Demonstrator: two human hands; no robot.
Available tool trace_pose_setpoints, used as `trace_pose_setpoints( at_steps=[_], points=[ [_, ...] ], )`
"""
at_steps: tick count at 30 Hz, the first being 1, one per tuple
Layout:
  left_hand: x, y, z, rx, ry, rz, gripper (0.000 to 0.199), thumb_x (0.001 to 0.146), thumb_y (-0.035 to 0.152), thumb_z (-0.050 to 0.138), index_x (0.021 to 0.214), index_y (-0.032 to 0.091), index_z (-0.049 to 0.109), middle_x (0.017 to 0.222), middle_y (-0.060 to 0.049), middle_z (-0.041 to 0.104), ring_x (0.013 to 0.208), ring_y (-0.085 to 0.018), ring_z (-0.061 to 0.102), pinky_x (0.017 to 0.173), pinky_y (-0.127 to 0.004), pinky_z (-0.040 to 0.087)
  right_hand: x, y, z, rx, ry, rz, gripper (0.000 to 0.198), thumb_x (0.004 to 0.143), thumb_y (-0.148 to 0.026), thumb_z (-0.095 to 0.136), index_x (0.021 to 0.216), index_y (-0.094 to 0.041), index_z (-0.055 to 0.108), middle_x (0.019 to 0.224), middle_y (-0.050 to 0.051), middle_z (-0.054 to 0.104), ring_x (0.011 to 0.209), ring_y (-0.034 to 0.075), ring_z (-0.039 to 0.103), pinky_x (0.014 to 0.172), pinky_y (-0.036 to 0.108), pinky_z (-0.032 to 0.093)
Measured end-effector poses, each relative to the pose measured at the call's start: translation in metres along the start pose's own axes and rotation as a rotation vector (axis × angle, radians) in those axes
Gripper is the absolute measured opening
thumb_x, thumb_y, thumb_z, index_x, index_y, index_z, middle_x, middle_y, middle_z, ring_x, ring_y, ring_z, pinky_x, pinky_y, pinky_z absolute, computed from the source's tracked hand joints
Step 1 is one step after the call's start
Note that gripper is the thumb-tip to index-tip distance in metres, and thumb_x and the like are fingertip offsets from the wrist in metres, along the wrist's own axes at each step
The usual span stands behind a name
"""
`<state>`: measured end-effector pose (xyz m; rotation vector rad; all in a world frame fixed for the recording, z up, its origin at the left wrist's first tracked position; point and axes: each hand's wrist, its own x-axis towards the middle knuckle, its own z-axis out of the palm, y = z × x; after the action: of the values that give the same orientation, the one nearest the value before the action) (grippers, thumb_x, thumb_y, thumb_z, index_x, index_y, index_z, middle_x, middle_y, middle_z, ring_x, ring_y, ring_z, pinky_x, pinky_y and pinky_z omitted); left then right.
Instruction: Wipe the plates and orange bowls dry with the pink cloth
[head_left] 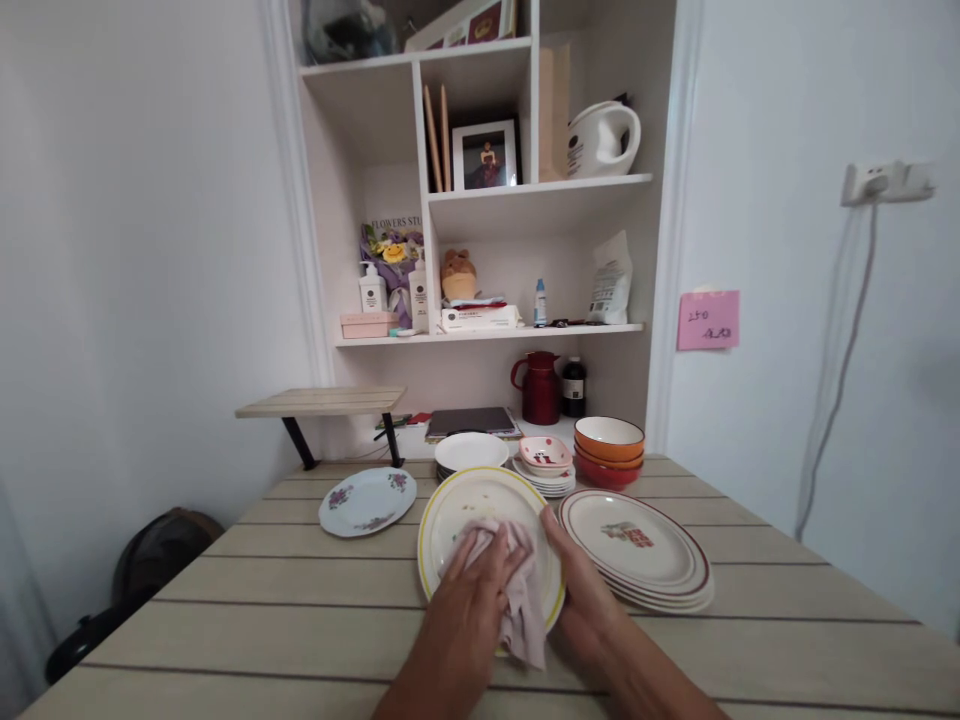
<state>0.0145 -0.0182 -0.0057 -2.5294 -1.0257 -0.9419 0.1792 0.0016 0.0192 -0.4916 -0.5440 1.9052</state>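
Observation:
A cream plate with a yellow rim (442, 500) is tilted up toward me over the table. At its right edge my right hand (581, 585) grips the rim, thumb on the front and the other fingers mostly out of sight behind. My left hand (476, 590) presses a crumpled pale pink cloth (525, 610) against the plate's face, fingers bent over the fabric. Small marks show on the plate above the cloth. Just right of my right hand lies a stack of oval plates with dark red rims (675, 550).
A floral plate (367, 500) lies at the left, by a small raised wooden shelf (322, 402). Behind are white plates (471, 452), pink small dishes (545, 453) and stacked orange and red bowls (609, 455). A red jug (540, 388) stands at the back beneath shelving.

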Motion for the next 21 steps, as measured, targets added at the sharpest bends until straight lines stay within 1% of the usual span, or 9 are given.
trace_pose_setpoints(
  at_steps=[2, 3, 5, 7, 10, 13, 16, 19, 21],
  points=[
    [0.0, 0.0, -0.001, 0.01, 0.002, -0.024, 0.08, 0.087, 0.0, 0.039, 0.156, 0.025, 0.008, 0.15, -0.005, 0.045, 0.146, -0.023, 0.025, 0.11, -0.049, 0.044, 0.0, 0.003, 0.0, -0.01, -0.028, 0.071, 0.059, 0.085, -0.059, 0.058, 0.121, -0.012, 0.065, 0.107, 0.016, 0.076, 0.101, 0.031, 0.071, 0.098, 0.05, 0.048],
    [0.0, 0.001, -0.001, 0.027, -0.008, -0.031, 0.079, 0.086, 0.0, 0.04, 0.155, 0.026, 0.012, 0.152, -0.005, 0.042, 0.146, -0.023, 0.025, 0.11, -0.05, 0.043, -0.001, 0.005, 0.0, -0.011, -0.036, 0.093, 0.059, 0.085, -0.059, 0.058, 0.121, -0.013, 0.066, 0.106, 0.016, 0.076, 0.101, 0.031, 0.071, 0.097, 0.05, 0.048],
    [0.0, 0.0, -0.001, 0.065, -0.035, -0.029, 0.079, 0.085, 0.0, 0.041, 0.155, 0.025, 0.016, 0.154, -0.004, 0.038, 0.147, -0.023, 0.025, 0.114, -0.051, 0.039, -0.002, 0.006, 0.001, -0.006, -0.034, 0.12, 0.058, 0.084, -0.059, 0.059, 0.12, -0.014, 0.066, 0.106, 0.016, 0.076, 0.102, 0.031, 0.071, 0.097, 0.049, 0.048],
    [0.0, 0.0, -0.002, 0.104, -0.052, -0.015, 0.078, 0.086, 0.002, 0.044, 0.155, 0.023, 0.015, 0.156, -0.004, 0.036, 0.147, -0.024, 0.022, 0.117, -0.052, 0.032, -0.004, 0.007, 0.003, 0.007, -0.023, 0.137, 0.057, 0.084, -0.059, 0.059, 0.119, -0.014, 0.067, 0.105, 0.015, 0.077, 0.102, 0.031, 0.071, 0.096, 0.049, 0.048],
    [0.001, 0.001, -0.002, 0.16, -0.047, 0.008, 0.077, 0.088, 0.006, 0.046, 0.155, 0.022, 0.014, 0.158, -0.003, 0.033, 0.149, -0.023, 0.018, 0.12, -0.052, 0.024, -0.007, 0.005, 0.005, 0.028, -0.013, 0.148, 0.057, 0.085, -0.059, 0.059, 0.12, -0.015, 0.067, 0.105, 0.014, 0.077, 0.103, 0.029, 0.07, 0.096, 0.046, 0.048],
    [0.002, 0.002, -0.005, 0.188, -0.051, 0.022, 0.077, 0.088, 0.006, 0.046, 0.155, 0.021, 0.011, 0.157, -0.002, 0.033, 0.148, -0.02, 0.02, 0.122, -0.049, 0.019, -0.008, 0.005, 0.006, 0.029, -0.031, 0.151, 0.057, 0.085, -0.059, 0.058, 0.121, -0.015, 0.067, 0.107, 0.014, 0.076, 0.104, 0.029, 0.07, 0.097, 0.045, 0.048],
    [0.003, 0.003, -0.009, 0.192, -0.066, 0.027, 0.078, 0.089, 0.008, 0.047, 0.155, 0.021, 0.009, 0.157, -0.002, 0.034, 0.147, -0.019, 0.024, 0.123, -0.051, 0.012, -0.008, 0.008, 0.005, 0.004, -0.05, 0.126, 0.056, 0.086, -0.056, 0.06, 0.122, -0.014, 0.066, 0.109, 0.014, 0.076, 0.104, 0.028, 0.07, 0.098, 0.043, 0.048],
    [0.004, 0.003, -0.011, 0.21, -0.032, -0.025, 0.078, 0.09, 0.01, 0.048, 0.155, 0.021, 0.007, 0.155, -0.004, 0.036, 0.146, -0.021, 0.027, 0.122, -0.055, 0.008, -0.007, 0.013, 0.005, -0.016, -0.121, 0.119, 0.056, 0.088, -0.052, 0.059, 0.128, -0.014, 0.063, 0.116, 0.015, 0.073, 0.108, 0.028, 0.068, 0.101, 0.043, 0.045],
    [0.005, 0.002, -0.012, 0.239, 0.014, -0.085, 0.078, 0.09, 0.011, 0.049, 0.155, 0.02, 0.008, 0.154, -0.006, 0.039, 0.145, -0.023, 0.029, 0.121, -0.057, 0.011, -0.006, 0.017, 0.005, -0.013, -0.173, 0.143, 0.058, 0.089, -0.053, 0.056, 0.131, -0.013, 0.06, 0.12, 0.016, 0.071, 0.111, 0.029, 0.067, 0.103, 0.044, 0.044]
  ],
)
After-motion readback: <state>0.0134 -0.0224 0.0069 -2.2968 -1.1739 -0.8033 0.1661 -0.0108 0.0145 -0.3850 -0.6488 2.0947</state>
